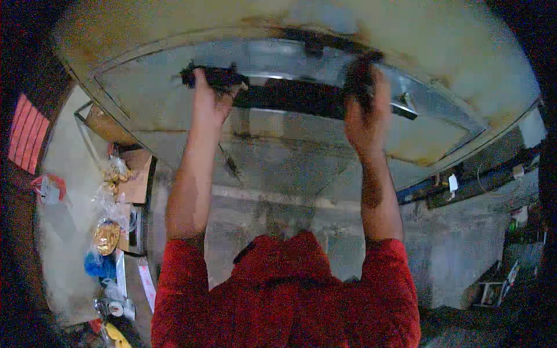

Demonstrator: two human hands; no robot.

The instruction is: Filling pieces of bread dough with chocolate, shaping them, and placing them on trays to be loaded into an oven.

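Note:
Both my arms reach forward to a large pale, rust-stained metal panel (145,87) with a shiny metal edge. My left hand (212,104) is closed on a black, ragged-edged piece (216,78), its thumb across the front. My right hand (371,119), blurred, grips a dark piece (361,78) at the other side; its fingers are partly hidden. Between the hands runs a long black strip or gap (296,97) below a bright metal rim. Whether the two dark pieces join that strip, I cannot tell.
At left, a cardboard box (136,174), clear plastic bags, a gold-coloured bundle (107,236) and a blue bundle (100,265) crowd a bench. A red-orange slatted thing (28,134) is farther left. A ledge with a white tag (453,185) runs along the right.

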